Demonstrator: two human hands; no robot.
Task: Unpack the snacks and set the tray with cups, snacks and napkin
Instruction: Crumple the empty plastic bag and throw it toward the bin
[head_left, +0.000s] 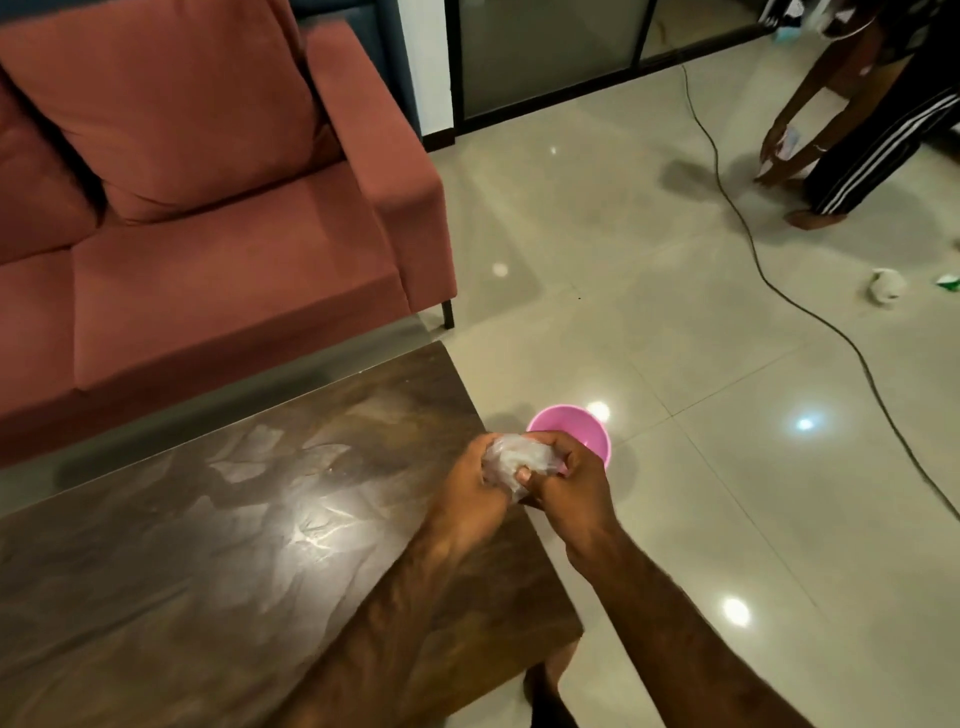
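A tiled floor (675, 322) is filling the right side of the view, shining with several light spots. A red sofa (208, 208) is sitting at the upper left, and a dark wooden worktop (234, 545) is stretching out in front of it, its top glossy. A second person (878, 119) is crouching at the upper right, both hands reaching down to the floor, near a long dark cable (769, 280) that is trailing across the tiles. A pink bucket (576, 431) is standing on the floor just beside the worktop's far corner. The left hand (475, 480) and the right hand (571, 480) are meeting over that corner, each grip closing tightly around 1 crumpled clear plastic wrapper (517, 460), which is being held between them right in front of the bucket's rim. A small white scrap (887, 287) is lying on the floor at the far right.
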